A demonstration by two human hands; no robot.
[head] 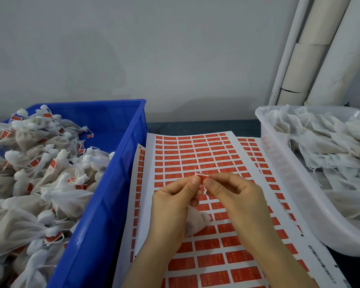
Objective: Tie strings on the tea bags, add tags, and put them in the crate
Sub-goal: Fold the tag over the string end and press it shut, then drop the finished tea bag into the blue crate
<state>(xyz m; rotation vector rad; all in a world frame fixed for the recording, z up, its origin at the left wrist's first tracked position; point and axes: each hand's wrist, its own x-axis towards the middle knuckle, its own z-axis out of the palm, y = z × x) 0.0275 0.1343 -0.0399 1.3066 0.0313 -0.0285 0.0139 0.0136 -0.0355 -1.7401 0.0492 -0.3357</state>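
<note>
We record both hands meeting above the sheet of tag stickers (195,150). The left hand (173,202) and right hand (233,194) each pinch the same red tag (203,177) between thumb and forefinger. A white tea bag (195,222) hangs beneath the left hand. Tagged bags (40,183) fill the blue crate (112,183) at left; untagged bags (330,146) lie in the white tub (283,163) at right.
</note>
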